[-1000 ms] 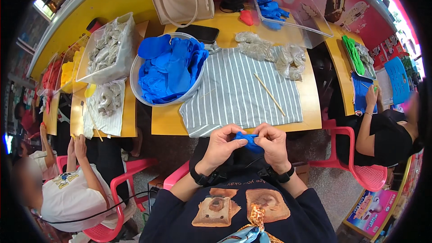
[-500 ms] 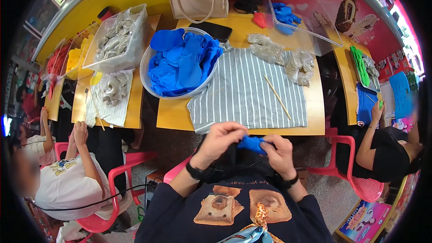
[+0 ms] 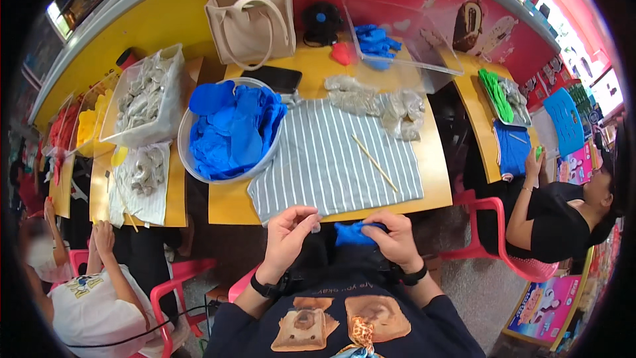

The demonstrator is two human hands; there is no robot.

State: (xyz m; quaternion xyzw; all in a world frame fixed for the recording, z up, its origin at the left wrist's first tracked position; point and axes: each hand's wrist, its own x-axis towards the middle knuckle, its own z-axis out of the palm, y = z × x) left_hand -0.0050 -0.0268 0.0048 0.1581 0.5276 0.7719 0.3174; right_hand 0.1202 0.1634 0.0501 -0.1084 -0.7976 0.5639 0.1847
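My right hand [image 3: 395, 237] grips a crumpled blue cloth-like piece [image 3: 356, 233] at its right end, just in front of the table edge. To the left, apart from the blue piece, my left hand [image 3: 290, 237] has thumb and index finger pinched together. Something small and pale shows below its fingertips, too small to name. Beyond my hands, a grey-and-white striped cloth [image 3: 324, 166] lies on the table with a thin wooden stick [image 3: 374, 163] on it. A round clear tub [image 3: 189, 167] of flat blue pieces [image 3: 232, 126] stands at its left.
Clear bags [image 3: 381, 106] with greyish contents lie at the cloth's far edge. Behind are a dark phone [image 3: 275, 79], a beige tote [image 3: 258, 26], a black fan [image 3: 321, 23] and a clear bin [image 3: 424, 59]. People sit left [image 3: 99, 305] and right [image 3: 556, 215].
Both hands held the blue piece before; my left hand has now let go and moved left, pinched. The right hand still holds it. The whole view has shifted.
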